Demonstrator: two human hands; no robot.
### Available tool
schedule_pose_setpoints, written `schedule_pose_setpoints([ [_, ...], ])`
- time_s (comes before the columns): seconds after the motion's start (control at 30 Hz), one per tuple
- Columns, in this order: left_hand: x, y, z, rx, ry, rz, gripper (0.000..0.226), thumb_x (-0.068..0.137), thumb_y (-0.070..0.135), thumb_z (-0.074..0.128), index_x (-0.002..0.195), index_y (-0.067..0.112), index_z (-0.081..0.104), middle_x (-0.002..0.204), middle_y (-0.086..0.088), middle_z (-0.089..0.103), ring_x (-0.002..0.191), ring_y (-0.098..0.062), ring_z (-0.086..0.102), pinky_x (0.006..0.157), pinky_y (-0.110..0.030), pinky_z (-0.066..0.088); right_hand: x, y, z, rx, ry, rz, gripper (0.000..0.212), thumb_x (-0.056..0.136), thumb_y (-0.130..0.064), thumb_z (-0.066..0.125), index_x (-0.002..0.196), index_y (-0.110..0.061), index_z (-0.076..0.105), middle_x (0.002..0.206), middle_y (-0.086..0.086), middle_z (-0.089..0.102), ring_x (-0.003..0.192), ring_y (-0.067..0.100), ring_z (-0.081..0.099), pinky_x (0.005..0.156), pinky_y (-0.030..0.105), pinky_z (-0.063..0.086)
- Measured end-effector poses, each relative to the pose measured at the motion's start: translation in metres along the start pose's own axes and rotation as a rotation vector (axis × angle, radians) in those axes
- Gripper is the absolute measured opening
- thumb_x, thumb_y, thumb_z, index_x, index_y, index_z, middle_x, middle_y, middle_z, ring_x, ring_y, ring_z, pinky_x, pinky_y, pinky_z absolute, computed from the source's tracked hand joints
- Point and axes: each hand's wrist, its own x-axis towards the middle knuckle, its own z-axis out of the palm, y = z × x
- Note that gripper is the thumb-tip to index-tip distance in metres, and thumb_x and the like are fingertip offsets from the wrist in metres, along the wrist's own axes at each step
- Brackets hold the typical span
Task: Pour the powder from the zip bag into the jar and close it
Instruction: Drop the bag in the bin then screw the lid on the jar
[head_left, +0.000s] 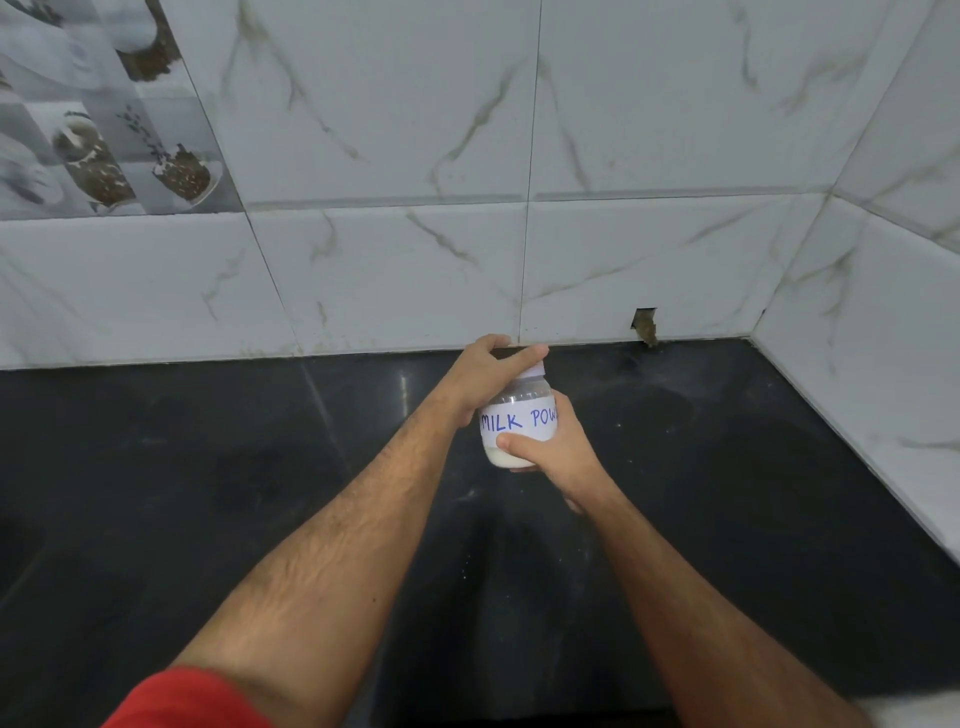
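A small clear jar (519, 423) with a white paper label reading "MILK POW…" in blue is held over the black counter, with white powder showing at its bottom. My right hand (558, 449) grips the jar's body from the right, thumb across the label. My left hand (485, 376) reaches over the top, its fingers curled round the white lid (535, 370) that sits on the jar. No zip bag is in view.
The black stone counter (208, 493) spreads around me, meeting white marble-look wall tiles (395, 270) behind and on the right. A small chipped hole (644, 325) shows at the back wall's base. A picture tile (93, 114) is at upper left.
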Motion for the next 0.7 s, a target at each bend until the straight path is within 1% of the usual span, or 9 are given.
schedule_pose_setpoints([
  [0.03, -0.001, -0.004, -0.001, -0.076, -0.032, -0.02, 0.074, 0.082, 0.063, 0.066, 0.137, 0.016, 0.05, 0.13, -0.005, 0.062, 0.104, -0.014, 0.066, 0.082, -0.03, 0.055, -0.001, 0.005, -0.001, 0.017, -0.002, 0.004, 0.085, 0.063, -0.022, 0.09, 0.134, -0.024, 0.042, 0.119, -0.001, 0.064, 0.107, 0.018, 0.067, 0.07, 0.027, 0.061],
  [0.1, -0.007, -0.013, -0.004, -0.243, -0.074, -0.078, 0.053, 0.09, 0.069, 0.049, 0.117, 0.024, 0.058, 0.123, -0.006, 0.067, 0.11, -0.019, 0.066, 0.092, -0.035, 0.052, -0.004, 0.012, -0.004, 0.053, -0.001, 0.024, 0.086, 0.064, -0.021, 0.089, 0.136, -0.023, 0.042, 0.122, 0.002, 0.063, 0.109, 0.021, 0.067, 0.071, 0.033, 0.062],
  [0.13, -0.01, -0.02, -0.005, -0.283, -0.072, -0.104, 0.05, 0.092, 0.07, 0.042, 0.11, 0.027, 0.059, 0.118, -0.005, 0.07, 0.112, -0.021, 0.066, 0.097, -0.038, 0.05, -0.005, 0.014, -0.006, 0.063, 0.004, 0.036, 0.087, 0.065, -0.022, 0.089, 0.136, -0.023, 0.04, 0.123, 0.003, 0.062, 0.11, 0.022, 0.066, 0.072, 0.034, 0.062],
  [0.2, -0.015, -0.041, -0.008, -0.26, -0.069, -0.14, 0.06, 0.094, 0.07, 0.037, 0.117, 0.022, 0.064, 0.12, -0.004, 0.072, 0.118, -0.023, 0.064, 0.108, -0.045, 0.043, -0.006, 0.016, -0.011, 0.084, 0.025, 0.045, 0.087, 0.066, -0.021, 0.089, 0.137, -0.023, 0.038, 0.123, 0.003, 0.061, 0.11, 0.021, 0.066, 0.073, 0.03, 0.061],
  [0.3, -0.024, -0.068, -0.01, -0.208, -0.139, -0.155, 0.055, 0.096, 0.063, 0.046, 0.121, 0.02, 0.069, 0.119, -0.002, 0.074, 0.116, -0.023, 0.066, 0.105, -0.046, 0.049, -0.005, 0.019, -0.017, 0.066, 0.052, 0.067, 0.084, 0.073, -0.012, 0.088, 0.136, -0.023, 0.034, 0.125, 0.003, 0.06, 0.112, 0.018, 0.065, 0.077, 0.025, 0.059],
  [0.43, -0.029, -0.08, -0.005, -0.268, -0.179, -0.139, 0.037, 0.097, 0.049, 0.056, 0.116, 0.021, 0.069, 0.113, -0.002, 0.077, 0.103, -0.02, 0.074, 0.088, -0.039, 0.06, -0.007, 0.023, -0.024, -0.005, -0.017, 0.134, 0.087, 0.071, -0.021, 0.089, 0.137, -0.021, 0.032, 0.126, 0.002, 0.06, 0.114, 0.017, 0.064, 0.082, 0.026, 0.058],
  [0.57, -0.027, -0.088, -0.002, -0.243, -0.188, -0.152, 0.034, 0.095, 0.042, 0.063, 0.119, 0.018, 0.068, 0.109, 0.0, 0.078, 0.1, -0.017, 0.075, 0.084, -0.037, 0.06, -0.006, 0.025, -0.041, -0.156, -0.071, 0.186, 0.067, 0.076, -0.019, 0.086, 0.131, -0.018, 0.049, 0.122, 0.002, 0.067, 0.107, 0.013, 0.068, 0.078, 0.021, 0.057],
  [0.63, -0.026, -0.091, 0.002, -0.226, -0.194, -0.159, 0.034, 0.094, 0.04, 0.065, 0.119, 0.018, 0.067, 0.11, -0.001, 0.077, 0.102, -0.017, 0.074, 0.086, -0.038, 0.059, -0.003, 0.024, -0.048, -0.215, -0.107, 0.212, 0.058, 0.076, -0.015, 0.085, 0.126, -0.017, 0.055, 0.116, -0.001, 0.071, 0.102, 0.009, 0.07, 0.077, 0.02, 0.056],
  [0.7, -0.026, -0.093, 0.008, -0.213, -0.193, -0.166, 0.034, 0.094, 0.039, 0.065, 0.12, 0.018, 0.067, 0.113, -0.002, 0.077, 0.105, -0.018, 0.073, 0.091, -0.04, 0.058, 0.0, 0.021, -0.055, -0.281, -0.165, 0.241, 0.047, 0.077, -0.013, 0.084, 0.115, -0.024, 0.059, 0.109, -0.007, 0.072, 0.094, 0.003, 0.072, 0.071, 0.016, 0.056],
])
